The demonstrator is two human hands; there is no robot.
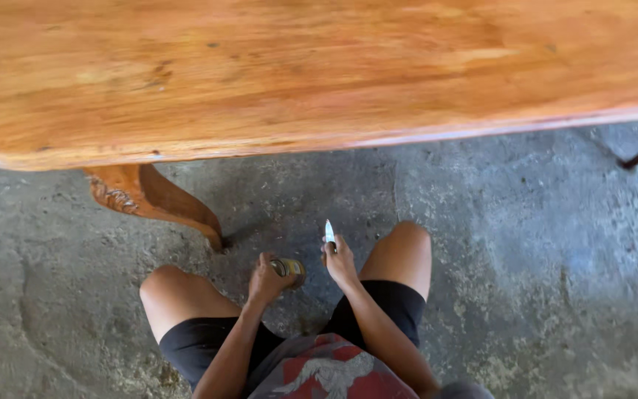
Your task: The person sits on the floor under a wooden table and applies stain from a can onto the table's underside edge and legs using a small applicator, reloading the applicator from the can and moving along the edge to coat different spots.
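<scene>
Small can (290, 267) held by left hand (267, 279), grip clamped round body, low between knees above floor (540, 281). Small blade (329, 232) pinched in right hand (340, 262), tip up. Can judged light, rigid, smooth; best gripped round sides. Worktop (297, 66) untouched.

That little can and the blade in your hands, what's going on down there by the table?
A person sits or crouches low on the concrete floor, knees apart, beside a big wooden table with a carved leg. The left hand grips a small round can lying on its side. The right hand holds a small knife, blade pointing up, just beside the can but not touching it.
</scene>
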